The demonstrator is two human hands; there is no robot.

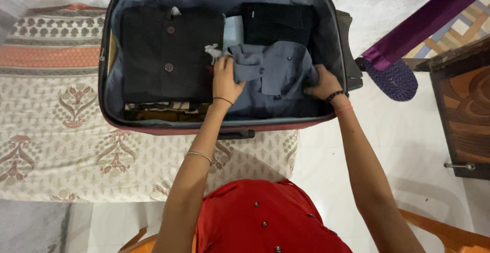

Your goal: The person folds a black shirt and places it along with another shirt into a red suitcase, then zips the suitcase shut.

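An open suitcase lies on a patterned mat, its lid propped up at the back. Inside, a folded black garment with buttons fills the left half and another black folded piece sits at the back right. A folded grey shirt lies at the front right. My left hand grips the grey shirt's left edge near the collar. My right hand holds its right edge against the suitcase wall.
The cream patterned mat covers the floor to the left. A carved wooden piece of furniture stands at the right, with a purple cloth and a dark round mat behind it. White tiled floor lies between.
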